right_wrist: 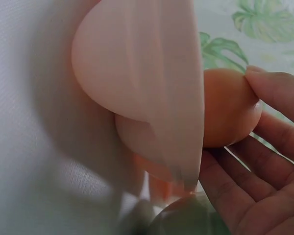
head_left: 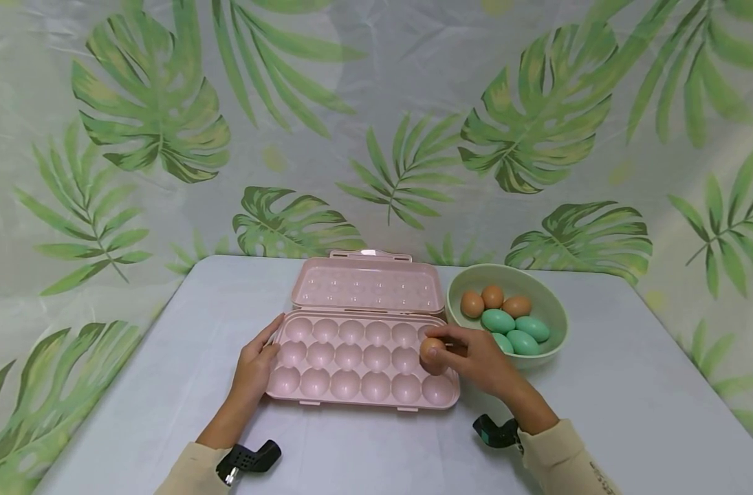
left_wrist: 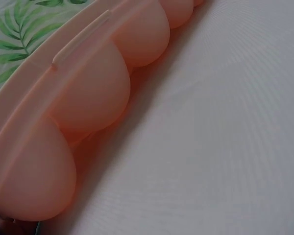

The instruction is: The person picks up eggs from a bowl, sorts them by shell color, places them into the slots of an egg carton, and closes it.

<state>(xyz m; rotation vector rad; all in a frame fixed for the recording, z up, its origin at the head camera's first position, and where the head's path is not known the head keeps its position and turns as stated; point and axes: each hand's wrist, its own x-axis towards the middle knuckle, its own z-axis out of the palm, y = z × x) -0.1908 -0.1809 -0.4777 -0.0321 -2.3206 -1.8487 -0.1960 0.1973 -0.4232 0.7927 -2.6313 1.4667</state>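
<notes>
A pink egg tray [head_left: 360,405] lies on the table, its hinged lid [head_left: 368,283] folded back behind it. Three rows of round hollows show in it. My left hand [head_left: 250,368] holds the tray by its left edge, thumb at the rim. In my right hand [head_left: 478,357], thumb and fingers pinch a brown egg [head_left: 434,354] at the middle row of the rightmost column. The right wrist view shows this egg [right_wrist: 230,107] standing above the tray rim [right_wrist: 188,98], its lower part hidden by the rim.
A pale green bowl [head_left: 558,302] stands right of the tray, close to it. It holds three brown eggs [head_left: 492,297] and several green eggs [head_left: 498,320]. The white table [head_left: 611,385] ends at a leaf-printed cloth [head_left: 407,89] behind.
</notes>
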